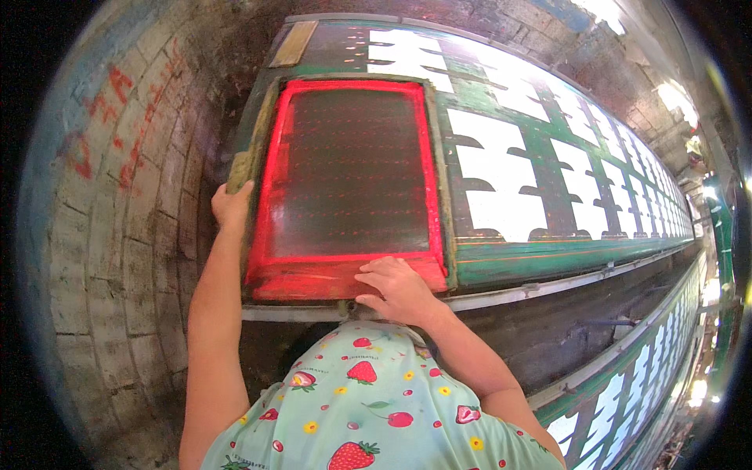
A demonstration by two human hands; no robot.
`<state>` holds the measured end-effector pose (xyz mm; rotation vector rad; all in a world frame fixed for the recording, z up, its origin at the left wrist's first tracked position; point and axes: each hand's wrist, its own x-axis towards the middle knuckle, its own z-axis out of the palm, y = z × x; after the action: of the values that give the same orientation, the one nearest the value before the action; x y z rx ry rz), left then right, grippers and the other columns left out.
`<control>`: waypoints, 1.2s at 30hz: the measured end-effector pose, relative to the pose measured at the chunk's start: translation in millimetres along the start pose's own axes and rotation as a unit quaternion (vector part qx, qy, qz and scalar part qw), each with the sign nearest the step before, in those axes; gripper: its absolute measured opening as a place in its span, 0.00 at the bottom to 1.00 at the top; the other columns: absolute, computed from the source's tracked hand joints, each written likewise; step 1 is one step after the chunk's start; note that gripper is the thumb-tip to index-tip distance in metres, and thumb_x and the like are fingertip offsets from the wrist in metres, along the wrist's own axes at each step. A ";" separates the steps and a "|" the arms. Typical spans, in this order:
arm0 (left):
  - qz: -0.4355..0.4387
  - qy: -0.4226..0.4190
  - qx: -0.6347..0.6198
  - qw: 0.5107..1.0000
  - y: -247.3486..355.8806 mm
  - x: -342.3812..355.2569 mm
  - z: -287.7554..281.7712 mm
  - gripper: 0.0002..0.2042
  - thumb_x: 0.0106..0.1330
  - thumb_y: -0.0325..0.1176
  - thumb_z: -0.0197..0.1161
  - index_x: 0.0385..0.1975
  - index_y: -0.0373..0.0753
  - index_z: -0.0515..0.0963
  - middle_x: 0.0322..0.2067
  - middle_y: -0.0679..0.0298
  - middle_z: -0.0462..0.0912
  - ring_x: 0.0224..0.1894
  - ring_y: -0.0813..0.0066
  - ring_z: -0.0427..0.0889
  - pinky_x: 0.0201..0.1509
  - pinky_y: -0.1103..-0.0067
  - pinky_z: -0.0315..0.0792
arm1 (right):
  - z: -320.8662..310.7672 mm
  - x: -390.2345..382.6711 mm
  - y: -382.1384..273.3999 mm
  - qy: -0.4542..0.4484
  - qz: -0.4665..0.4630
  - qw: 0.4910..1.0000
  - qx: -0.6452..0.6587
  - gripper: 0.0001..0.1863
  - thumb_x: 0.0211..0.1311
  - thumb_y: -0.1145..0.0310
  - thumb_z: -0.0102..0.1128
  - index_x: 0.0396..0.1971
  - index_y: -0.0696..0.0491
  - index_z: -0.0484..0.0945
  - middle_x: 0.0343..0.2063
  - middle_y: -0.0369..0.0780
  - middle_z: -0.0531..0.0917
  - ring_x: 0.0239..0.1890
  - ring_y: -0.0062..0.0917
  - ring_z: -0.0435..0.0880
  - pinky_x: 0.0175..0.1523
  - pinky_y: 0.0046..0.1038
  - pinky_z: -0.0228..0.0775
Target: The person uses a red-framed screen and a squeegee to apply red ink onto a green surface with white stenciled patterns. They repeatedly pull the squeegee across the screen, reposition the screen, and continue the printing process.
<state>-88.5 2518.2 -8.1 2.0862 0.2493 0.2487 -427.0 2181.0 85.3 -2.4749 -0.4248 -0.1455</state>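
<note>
A screen-printing frame (439, 180) lies on a long green table (501, 266), in front of me and a little to the left. Its dark mesh (352, 172) is bordered by bright red ink or paint, with a broad red-smeared strip along the near side. My left hand (233, 205) is closed on the frame's left edge, beside a pale wooden strip; some of its fingers are hidden. On the near red strip, toward its right end, rests my right hand (395, 288). Its fingers are loosely bent and the thumb is apart, with nothing seen inside.
Rows of white cut pieces (501, 180) lie on the table to the right. A wooden block (295, 43) sits at its far left corner. A block wall (117, 235) with red marks stands close on the left. Another table with white pieces (607, 407) is at lower right.
</note>
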 end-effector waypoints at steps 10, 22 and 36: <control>-0.065 0.051 0.089 0.993 42.5 -24.9 -9.5 0.24 0.67 0.37 0.86 0.58 0.30 0.89 0.50 0.58 0.94 0.48 0.67 0.90 0.57 0.69 0.81 | -64.9 -65.9 127.9 0.221 0.201 0.954 -0.026 0.23 0.65 0.73 0.79 0.60 0.56 0.89 0.64 0.52 0.88 0.66 0.50 0.86 0.76 0.47 0.74; -0.093 -0.029 -0.086 0.992 40.5 -26.9 -13.6 0.22 0.69 0.31 0.83 0.59 0.28 0.87 0.49 0.59 0.94 0.47 0.69 0.90 0.56 0.70 0.80 | -46.4 -10.8 149.0 0.183 0.326 0.927 0.010 0.37 0.62 0.76 0.78 0.74 0.55 0.79 0.55 0.52 0.89 0.61 0.51 0.87 0.68 0.47 0.79; -0.152 -0.007 -0.122 0.981 39.1 -15.2 -17.6 0.24 0.72 0.32 0.81 0.63 0.26 0.84 0.55 0.56 0.92 0.54 0.64 0.90 0.63 0.68 0.80 | -83.2 3.6 127.1 0.268 0.278 0.922 0.032 0.33 0.54 0.82 0.72 0.64 0.51 0.88 0.40 0.44 0.85 0.43 0.42 0.86 0.51 0.42 0.79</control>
<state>-105.0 2509.0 33.3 1.7773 0.4993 0.0743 -381.5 2036.1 81.9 -2.2634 0.4955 -0.5400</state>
